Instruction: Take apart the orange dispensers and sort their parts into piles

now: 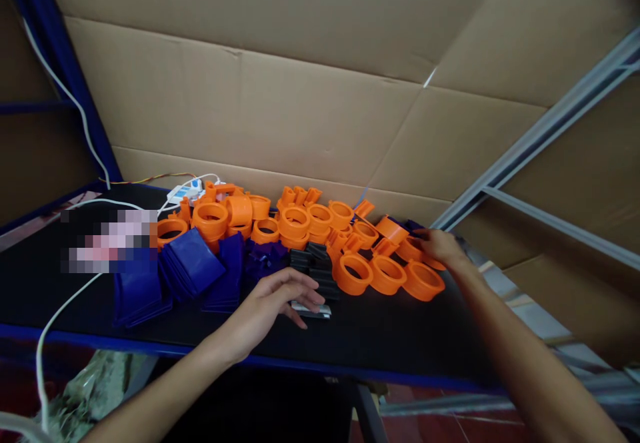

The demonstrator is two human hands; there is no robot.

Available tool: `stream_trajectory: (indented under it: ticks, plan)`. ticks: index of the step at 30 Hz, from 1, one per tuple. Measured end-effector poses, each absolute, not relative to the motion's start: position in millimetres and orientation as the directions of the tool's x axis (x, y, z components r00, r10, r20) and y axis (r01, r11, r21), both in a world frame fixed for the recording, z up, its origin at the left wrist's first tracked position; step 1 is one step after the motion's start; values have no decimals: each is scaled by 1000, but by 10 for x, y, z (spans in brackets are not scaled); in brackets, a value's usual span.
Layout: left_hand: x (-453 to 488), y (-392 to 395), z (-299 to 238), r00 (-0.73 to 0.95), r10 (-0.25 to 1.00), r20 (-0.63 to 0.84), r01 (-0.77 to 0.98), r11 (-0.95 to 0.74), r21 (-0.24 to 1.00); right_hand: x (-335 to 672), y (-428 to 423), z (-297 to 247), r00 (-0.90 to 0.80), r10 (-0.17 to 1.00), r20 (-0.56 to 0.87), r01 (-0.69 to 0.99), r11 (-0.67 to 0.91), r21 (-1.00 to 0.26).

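Note:
My left hand (pixel 283 296) hovers over the front middle of the table, fingers loosely spread and holding nothing. Just under its fingertips lies a small silver-and-dark strip-like piece (pixel 323 312), partly covered by the hand. Behind that sit several black ribbed pieces (pixel 326 283). My right hand (pixel 443 246) reaches to the far right end of the pile, beside an orange ring-shaped part (pixel 424 282) and some dark blue pieces (pixel 413 224). Its fingertips are partly hidden and dim, so I cannot make out whether they grip anything.
Orange plastic rings (pixel 295 220) are heaped along the back. Stacks of flat blue pieces (pixel 193 266) lie to the left, near a white power strip (pixel 183 193) and white cables (pixel 65 303). Cardboard (pixel 275 110) walls the back; a metal frame (pixel 550 123) stands right.

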State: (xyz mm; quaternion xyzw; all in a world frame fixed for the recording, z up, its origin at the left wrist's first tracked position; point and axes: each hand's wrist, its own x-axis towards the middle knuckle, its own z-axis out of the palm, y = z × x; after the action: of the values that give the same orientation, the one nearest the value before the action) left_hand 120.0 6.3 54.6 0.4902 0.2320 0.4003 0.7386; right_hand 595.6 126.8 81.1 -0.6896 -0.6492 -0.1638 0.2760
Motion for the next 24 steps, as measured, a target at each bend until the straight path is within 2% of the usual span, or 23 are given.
stream_trajectory:
  ticks: [3, 6, 10, 15, 17, 19, 21, 24]
  plan:
    - [1203, 68, 545, 585, 809, 53, -367, 206, 907, 6023, 1306, 797, 174, 876, 451, 983, -126, -136]
    - [1200, 74, 544, 596, 801, 53, -373, 217, 902, 6038, 1287, 852, 210, 873, 440, 978, -195, -79]
    - [1203, 87, 519, 613, 788, 55, -373, 227, 900, 6044, 1153, 1042, 214, 789, 576, 968, -252, -15]
    - [1214, 108, 475, 634, 772, 56, -369, 238, 898, 5948, 988, 1339, 163, 622, 766, 964, -264, 10]
    - [1218, 108, 468, 636, 769, 63, -375, 236, 896, 5725, 894, 1431, 106, 533, 839, 981, -196, 1]
    - [1225, 96, 477, 610, 789, 78, -406, 226, 886, 5332, 729, 1486, 28, 451, 892, 1000, -20, -21]
    - [1233, 71, 499, 547, 831, 100, -468, 204, 860, 4802, 484, 1487, -37, 485, 874, 979, 194, -66]
    - [1245, 34, 536, 447, 883, 145, -577, 161, 800, 3953, 47, 1379, -171, 608, 775, 895, 425, -136]
